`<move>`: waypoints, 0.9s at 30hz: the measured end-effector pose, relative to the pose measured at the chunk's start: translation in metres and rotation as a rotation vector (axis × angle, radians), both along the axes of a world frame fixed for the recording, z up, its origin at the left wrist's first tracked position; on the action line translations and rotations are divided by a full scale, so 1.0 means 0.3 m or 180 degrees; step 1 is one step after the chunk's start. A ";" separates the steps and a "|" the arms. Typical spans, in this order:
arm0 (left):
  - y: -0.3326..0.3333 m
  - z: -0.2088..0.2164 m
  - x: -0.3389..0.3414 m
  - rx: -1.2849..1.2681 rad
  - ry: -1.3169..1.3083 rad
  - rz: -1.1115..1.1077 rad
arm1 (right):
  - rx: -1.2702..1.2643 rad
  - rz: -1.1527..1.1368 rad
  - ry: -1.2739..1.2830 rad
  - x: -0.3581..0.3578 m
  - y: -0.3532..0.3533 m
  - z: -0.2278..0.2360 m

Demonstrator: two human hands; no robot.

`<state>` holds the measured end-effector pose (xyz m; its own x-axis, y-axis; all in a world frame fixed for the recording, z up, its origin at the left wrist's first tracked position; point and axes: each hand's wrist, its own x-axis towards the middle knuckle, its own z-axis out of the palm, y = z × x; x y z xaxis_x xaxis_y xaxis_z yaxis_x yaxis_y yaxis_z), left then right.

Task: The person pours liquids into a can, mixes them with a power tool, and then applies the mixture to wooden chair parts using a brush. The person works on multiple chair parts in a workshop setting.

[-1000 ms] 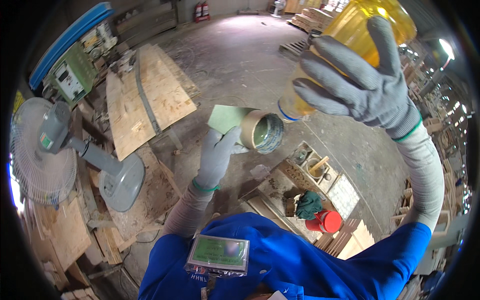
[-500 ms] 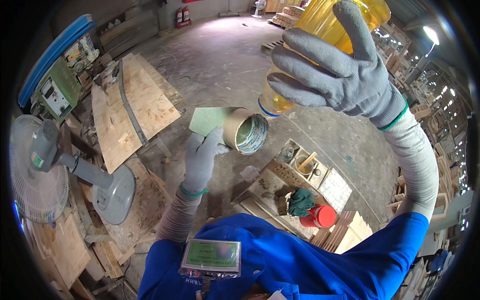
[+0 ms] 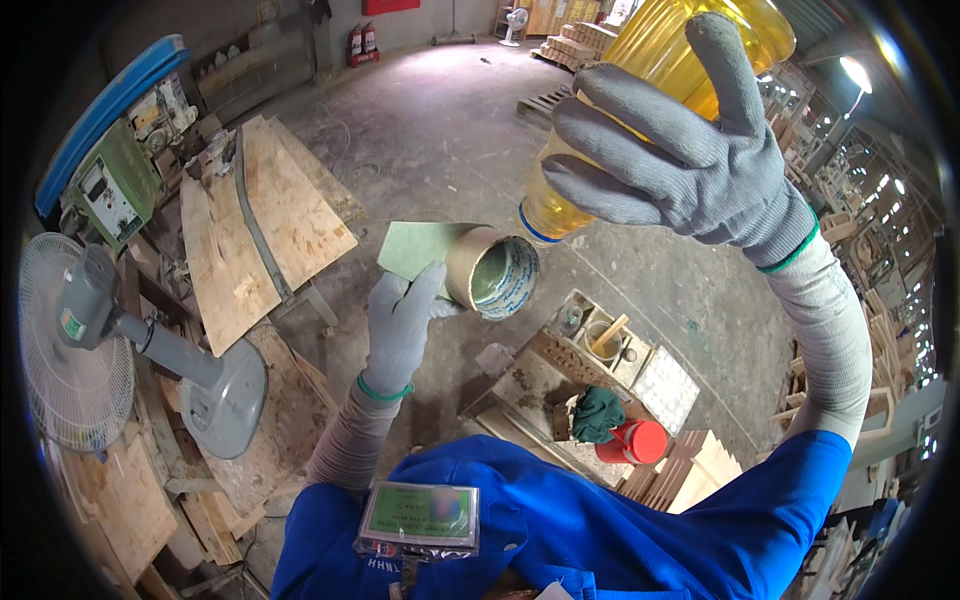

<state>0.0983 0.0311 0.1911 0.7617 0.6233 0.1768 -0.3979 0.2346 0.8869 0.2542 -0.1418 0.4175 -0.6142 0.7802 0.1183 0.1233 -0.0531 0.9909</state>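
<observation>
My left hand (image 3: 400,325) is closed on a short cardboard cup (image 3: 468,262), like a cut tube with blue print inside its rim. A stiff green piece (image 3: 420,246) sticks out from the cup's left side, above my fingers. The cup lies tilted, its opening toward the right. In my right hand (image 3: 675,150) is a large clear bottle (image 3: 560,190) of yellow liquid, tipped with its blue-ringed mouth down, just above and right of the cup. The two are apart, and I can make out no stream between them. Both hands wear grey gloves.
A low workbench (image 3: 530,385) carries a wood-handled pot (image 3: 604,340), a dark green cloth (image 3: 597,414) and a red container (image 3: 634,441). At left stand a grey fan (image 3: 85,340), wooden boards (image 3: 250,230) and a green machine (image 3: 115,185). Wood strips (image 3: 690,470) are stacked nearby.
The bottle and my right hand have shifted slightly down and right in view. The cup has dropped slightly in view, its opening turned a little more toward me. Both grips are unchanged.
</observation>
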 end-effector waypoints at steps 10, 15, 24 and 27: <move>-0.021 0.005 0.012 -0.0191 -0.0236 -0.0058 | -0.0043 0.0051 0.0128 0.000 0.003 -0.020; -0.020 -0.004 0.016 -0.0221 -0.0308 -0.0185 | -0.0065 0.0095 0.0020 0.001 0.006 -0.017; 0.005 -0.067 0.007 -0.0057 -0.0381 -0.0291 | -0.0144 -0.0116 0.0110 -0.023 -0.005 -0.030; -0.028 -0.023 0.005 -0.0319 -0.0511 -0.0346 | -0.0106 -0.0126 0.0182 -0.019 -0.005 -0.046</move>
